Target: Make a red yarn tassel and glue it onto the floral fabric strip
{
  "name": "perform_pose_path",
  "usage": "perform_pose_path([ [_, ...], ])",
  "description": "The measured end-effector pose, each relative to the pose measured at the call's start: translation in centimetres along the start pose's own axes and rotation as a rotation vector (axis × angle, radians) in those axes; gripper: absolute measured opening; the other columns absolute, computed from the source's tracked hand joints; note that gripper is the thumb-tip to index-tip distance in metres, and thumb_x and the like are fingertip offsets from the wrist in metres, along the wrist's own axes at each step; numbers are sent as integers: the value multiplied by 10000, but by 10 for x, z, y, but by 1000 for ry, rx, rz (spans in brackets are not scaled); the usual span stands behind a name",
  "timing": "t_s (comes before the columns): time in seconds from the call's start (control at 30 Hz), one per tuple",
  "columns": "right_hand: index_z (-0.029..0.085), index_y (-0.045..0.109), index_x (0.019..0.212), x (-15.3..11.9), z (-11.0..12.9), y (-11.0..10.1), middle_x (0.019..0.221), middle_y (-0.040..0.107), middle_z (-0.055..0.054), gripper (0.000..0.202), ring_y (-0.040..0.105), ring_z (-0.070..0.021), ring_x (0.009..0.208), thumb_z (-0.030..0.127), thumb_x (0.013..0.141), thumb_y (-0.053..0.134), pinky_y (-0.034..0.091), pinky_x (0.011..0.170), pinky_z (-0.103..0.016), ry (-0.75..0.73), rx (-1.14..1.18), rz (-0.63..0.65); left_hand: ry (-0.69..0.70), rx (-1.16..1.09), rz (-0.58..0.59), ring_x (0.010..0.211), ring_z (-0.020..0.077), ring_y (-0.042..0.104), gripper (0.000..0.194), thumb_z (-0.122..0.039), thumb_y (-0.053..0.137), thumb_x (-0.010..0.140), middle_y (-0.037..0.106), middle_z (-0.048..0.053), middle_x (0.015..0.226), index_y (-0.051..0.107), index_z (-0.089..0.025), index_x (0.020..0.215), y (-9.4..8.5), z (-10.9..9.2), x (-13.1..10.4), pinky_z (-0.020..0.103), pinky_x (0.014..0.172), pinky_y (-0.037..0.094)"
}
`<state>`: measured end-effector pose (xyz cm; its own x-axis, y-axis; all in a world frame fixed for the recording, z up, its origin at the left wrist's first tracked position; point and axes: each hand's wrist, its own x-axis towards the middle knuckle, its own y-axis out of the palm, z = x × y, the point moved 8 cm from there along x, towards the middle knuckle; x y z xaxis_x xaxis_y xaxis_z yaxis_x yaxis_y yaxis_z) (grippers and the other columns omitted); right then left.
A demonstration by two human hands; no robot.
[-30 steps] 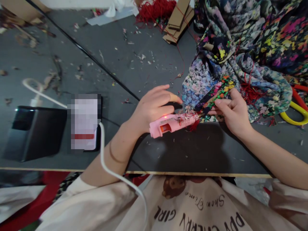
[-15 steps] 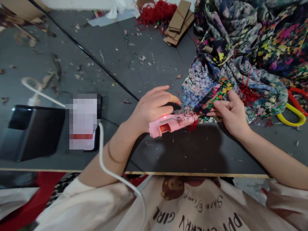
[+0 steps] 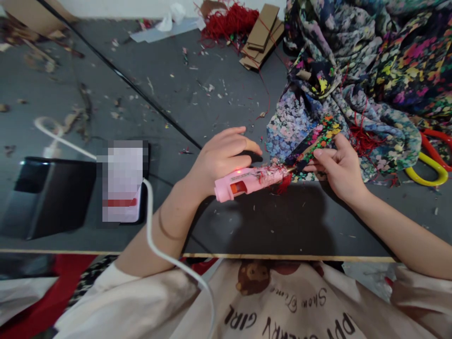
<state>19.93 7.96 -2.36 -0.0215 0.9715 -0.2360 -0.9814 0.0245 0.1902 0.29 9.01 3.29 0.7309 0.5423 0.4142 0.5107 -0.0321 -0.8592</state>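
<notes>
My left hand [image 3: 226, 157] is wrapped round a pink hot glue gun [image 3: 243, 184], its light glowing red. Glue and bits of red thread coat the front of the gun, and the nozzle meets the end of a folded floral fabric strip [image 3: 315, 141]. Between thumb and fingers, my right hand [image 3: 341, 167] pinches that strip at its lower edge. Under and behind it lies a spread piece of blue floral cloth [image 3: 284, 125]. A red thread tuft [image 3: 284, 183] hangs by the nozzle.
Crumpled floral cloth [image 3: 399, 70] fills the back right, with red-and-yellow-handled scissors [image 3: 429, 176] at its edge. Cardboard strips [image 3: 263, 28] and red thread [image 3: 229, 21] lie at the back. At left are a phone [image 3: 122, 181], a black power bank [image 3: 49, 197] and a black cord [image 3: 123, 77].
The glue gun has shifted slightly to the left, its nozzle still at the strip. My right hand keeps its pinch in nearly the same place.
</notes>
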Motion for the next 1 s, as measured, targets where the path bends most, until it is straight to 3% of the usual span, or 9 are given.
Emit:
perform_pose_path([
  [0.17,264,273,740,0,0,-1,492,534,159,567,594,-76,488,451,657,802,603,515,-228,3,13,-10,49,-30,-58,793,114,638,377,-275,411,946,714,-12,915,479,-198,583,-4,-1,-2,371,1046,464],
  [0.57,262,288,745,-1,2,-3,500,514,157,539,601,-76,508,422,669,797,598,501,-220,-20,31,-23,5,45,25,766,112,636,417,-326,369,957,720,-4,890,482,-201,576,-1,5,-1,382,1034,480],
  [1.0,260,264,759,1,-3,-5,528,498,152,502,608,-74,542,393,735,748,621,580,-256,-38,5,-4,45,95,25,765,114,626,389,-346,385,941,700,9,871,451,-196,588,-6,1,-1,364,1028,474],
])
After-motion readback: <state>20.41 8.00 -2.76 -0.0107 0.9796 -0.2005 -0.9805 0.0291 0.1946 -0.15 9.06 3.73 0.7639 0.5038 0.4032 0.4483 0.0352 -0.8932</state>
